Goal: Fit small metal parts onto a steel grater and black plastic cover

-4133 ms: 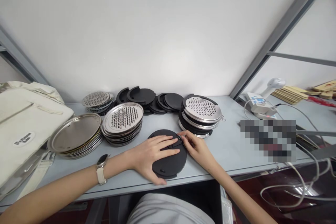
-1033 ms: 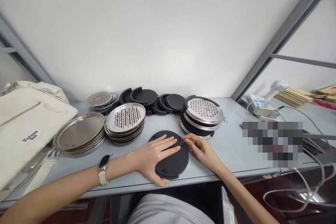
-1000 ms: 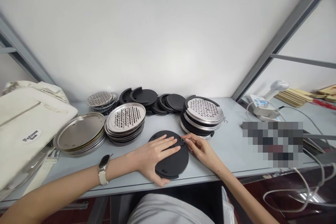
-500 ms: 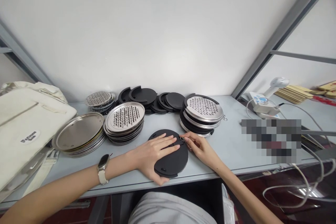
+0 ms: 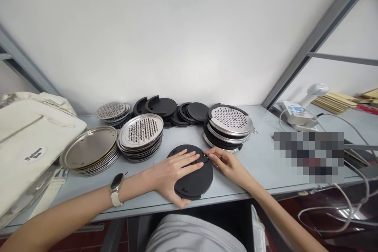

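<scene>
A round black disc (image 5: 196, 179) lies flat near the table's front edge. My left hand (image 5: 174, 173) rests on its left part, fingers spread across it, thumb at the lower edge. At the disc's upper right rim, my right hand (image 5: 223, 163) pinches a small metal ring (image 5: 206, 156). Behind and to the right stands a stack of round graters with black rims (image 5: 229, 120). A stack of metal grater plates (image 5: 141, 132) sits to the left of the disc, beside a stack of plain metal plates (image 5: 91, 147).
Black round parts (image 5: 162, 110) and small perforated discs (image 5: 110, 111) lie along the wall. A cream bag (image 5: 29, 138) is at the left. On the right are a white device (image 5: 298, 114), cables, a pixelated area and wooden pieces (image 5: 333, 102).
The view has shifted very slightly. Both hands keep nearly the same places on the black disc and at the ring.
</scene>
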`<action>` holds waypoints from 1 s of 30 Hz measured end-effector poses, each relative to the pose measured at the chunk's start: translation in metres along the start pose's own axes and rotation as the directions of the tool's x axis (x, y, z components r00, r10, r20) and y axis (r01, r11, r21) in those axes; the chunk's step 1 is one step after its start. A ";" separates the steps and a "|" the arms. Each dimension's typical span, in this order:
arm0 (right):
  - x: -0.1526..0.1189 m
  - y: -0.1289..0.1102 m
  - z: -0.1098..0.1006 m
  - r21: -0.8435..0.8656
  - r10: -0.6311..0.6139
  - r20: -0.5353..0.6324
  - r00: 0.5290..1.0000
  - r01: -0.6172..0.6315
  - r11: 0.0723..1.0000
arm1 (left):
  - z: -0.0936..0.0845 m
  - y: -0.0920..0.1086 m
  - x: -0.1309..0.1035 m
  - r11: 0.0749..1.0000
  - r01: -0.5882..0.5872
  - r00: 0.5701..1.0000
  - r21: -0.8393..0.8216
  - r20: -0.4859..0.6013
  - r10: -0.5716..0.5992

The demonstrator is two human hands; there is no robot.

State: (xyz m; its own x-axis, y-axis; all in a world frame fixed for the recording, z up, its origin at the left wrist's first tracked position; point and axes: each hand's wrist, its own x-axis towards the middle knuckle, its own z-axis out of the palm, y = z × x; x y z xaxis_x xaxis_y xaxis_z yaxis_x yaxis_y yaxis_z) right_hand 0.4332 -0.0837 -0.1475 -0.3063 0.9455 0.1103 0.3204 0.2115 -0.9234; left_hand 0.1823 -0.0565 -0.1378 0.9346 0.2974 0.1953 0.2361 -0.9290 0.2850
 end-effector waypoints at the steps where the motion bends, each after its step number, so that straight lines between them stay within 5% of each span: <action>1: -0.001 0.000 0.000 -0.005 0.002 -0.010 1.000 -0.002 1.000 | 0.000 0.000 0.000 1.000 0.001 1.000 0.002 0.000 -0.001; 30: -0.004 0.014 0.001 -0.069 -0.034 -0.034 0.999 0.032 0.997 | -0.002 0.003 0.002 0.999 0.013 1.000 0.044 -0.014 -0.013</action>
State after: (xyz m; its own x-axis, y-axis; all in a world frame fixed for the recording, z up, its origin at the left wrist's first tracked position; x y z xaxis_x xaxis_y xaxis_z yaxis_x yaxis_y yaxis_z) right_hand 0.4378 -0.0850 -0.1613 -0.2863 0.9457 0.1542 0.3716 0.2579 -0.8918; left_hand 0.1839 -0.0581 -0.1347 0.9277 0.3122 0.2045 0.2600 -0.9337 0.2461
